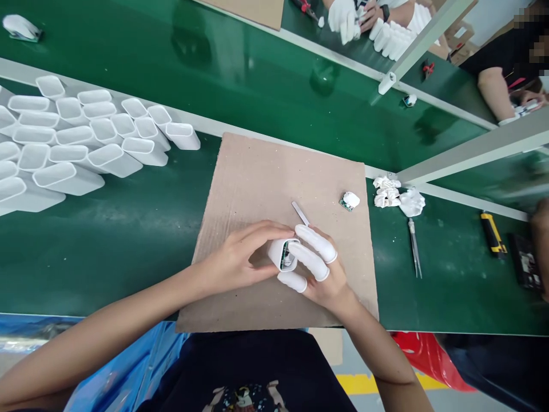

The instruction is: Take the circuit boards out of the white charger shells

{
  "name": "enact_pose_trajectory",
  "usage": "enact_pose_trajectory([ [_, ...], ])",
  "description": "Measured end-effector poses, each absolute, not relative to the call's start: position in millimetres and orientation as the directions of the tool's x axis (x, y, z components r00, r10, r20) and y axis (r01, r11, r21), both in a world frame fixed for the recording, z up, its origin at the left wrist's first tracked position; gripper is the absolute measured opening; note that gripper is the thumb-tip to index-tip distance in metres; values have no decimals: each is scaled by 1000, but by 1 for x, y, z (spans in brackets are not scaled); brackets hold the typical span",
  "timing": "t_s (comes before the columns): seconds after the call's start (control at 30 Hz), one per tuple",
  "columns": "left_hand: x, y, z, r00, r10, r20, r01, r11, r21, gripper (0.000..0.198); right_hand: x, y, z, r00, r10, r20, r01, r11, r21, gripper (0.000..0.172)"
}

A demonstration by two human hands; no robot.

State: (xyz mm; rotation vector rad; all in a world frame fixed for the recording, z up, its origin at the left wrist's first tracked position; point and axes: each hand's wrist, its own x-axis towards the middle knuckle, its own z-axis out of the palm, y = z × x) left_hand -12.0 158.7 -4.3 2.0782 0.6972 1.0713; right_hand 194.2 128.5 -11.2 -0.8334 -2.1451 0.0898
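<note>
A white plastic housing [275, 250] with an oval open end is held over the cardboard sheet [257, 177]. My left hand [238, 257] is closed around its left side, thumb below and fingers above. Inside the opening a green circuit board [284, 256] with a white part shows in part. White finger cots cover three fingers of my right hand [319, 266], which grips the housing's right side, with one covered fingertip at the opening. Just above my hands lies a thin grey metal strip [300, 213]. Farther right on the cardboard sits a small circuit board with a white cap [350, 199].
Several empty white housings [114, 157] stand grouped at the left. Crumpled white finger cots [387, 191], tweezers [414, 249] and a yellow-black cutter [493, 234] lie at the right. A grey metal frame [472, 151] crosses the green table. Co-workers' hands [343, 20] are at the far side.
</note>
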Motion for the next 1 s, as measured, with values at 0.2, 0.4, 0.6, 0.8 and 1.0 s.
enact_pose_trajectory([
  [0.2,-14,162,-12,533,702,472,192,-644,740,41,194,129,-12,-453,651,609,555,741,-379,60],
  [0.4,-11,163,-18,524,730,440,232,-619,750,42,194,131,-13,-485,693,534,548,717,-432,58],
  [0.6,-8,162,-6,494,703,511,154,-649,745,44,202,125,4,-204,813,545,304,582,-755,35],
  [0.8,-11,166,-6,465,646,606,200,-743,638,43,199,127,8,-167,959,230,280,270,-921,17],
  [1.0,-10,163,-12,530,552,644,264,-829,493,41,188,127,9,-222,939,264,407,335,-850,19],
])
